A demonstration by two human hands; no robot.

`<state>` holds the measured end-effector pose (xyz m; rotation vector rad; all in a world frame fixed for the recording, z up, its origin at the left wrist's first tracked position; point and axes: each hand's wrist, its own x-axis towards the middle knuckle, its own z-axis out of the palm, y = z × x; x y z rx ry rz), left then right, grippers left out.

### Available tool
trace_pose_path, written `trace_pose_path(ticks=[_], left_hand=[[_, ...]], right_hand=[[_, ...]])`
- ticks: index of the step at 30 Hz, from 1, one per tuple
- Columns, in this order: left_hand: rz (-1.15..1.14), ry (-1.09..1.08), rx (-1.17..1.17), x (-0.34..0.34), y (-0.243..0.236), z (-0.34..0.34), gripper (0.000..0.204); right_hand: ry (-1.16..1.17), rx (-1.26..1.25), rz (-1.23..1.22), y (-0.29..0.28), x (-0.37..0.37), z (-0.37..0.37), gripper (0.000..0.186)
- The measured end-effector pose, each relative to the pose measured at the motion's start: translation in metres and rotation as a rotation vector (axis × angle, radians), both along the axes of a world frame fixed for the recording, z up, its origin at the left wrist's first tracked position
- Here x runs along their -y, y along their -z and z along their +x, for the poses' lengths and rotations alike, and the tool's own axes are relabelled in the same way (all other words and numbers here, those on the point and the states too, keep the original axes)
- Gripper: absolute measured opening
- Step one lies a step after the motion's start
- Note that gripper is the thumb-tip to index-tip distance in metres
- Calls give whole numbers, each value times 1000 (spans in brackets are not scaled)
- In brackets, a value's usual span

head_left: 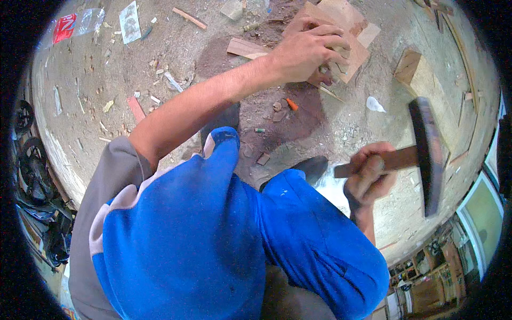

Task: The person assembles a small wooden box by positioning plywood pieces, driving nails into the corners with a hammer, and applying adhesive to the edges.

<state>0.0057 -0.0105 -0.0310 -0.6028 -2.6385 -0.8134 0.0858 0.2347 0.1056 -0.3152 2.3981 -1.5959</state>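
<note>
My right hand (pixel 372 173) is wrapped round the wooden handle of a hammer (pixel 428 157), held up to the right of my knee. Its long dark metal head points away from my body and looks slightly smeared by motion. Farther off, my left arm reaches across to some thin, light wooden boards (pixel 358 45) on the ground. There my left hand (pixel 314 49) rests with its fingers curled down over a small, pale piece, mostly hidden beneath them; its kind cannot be made out. The hammer and the boards are well apart.
A wooden block (pixel 421 74) lies on the dirt floor at the right. Wood scraps (pixel 246 48), an orange bit (pixel 292 104) and a white scrap (pixel 375 104) are scattered about. Dark wheels (pixel 34 160) stand at the far left, and wooden shelving (pixel 432 282) at the lower right.
</note>
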Motion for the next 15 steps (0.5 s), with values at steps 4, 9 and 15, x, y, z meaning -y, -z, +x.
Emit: trace_pose_path(ticks=[4,9,15], left_hand=[[-25,-4,3,-2,-1,-1,44],[22,-6,0,-2,7,-1,42],[-37,-10,50,-4,3,0,44]], right_hand=[[-123,259,689,23,17,-14,20],[-50,-38,341,20,4,-1,23],[-80,-24,624,26,18,-8,16]])
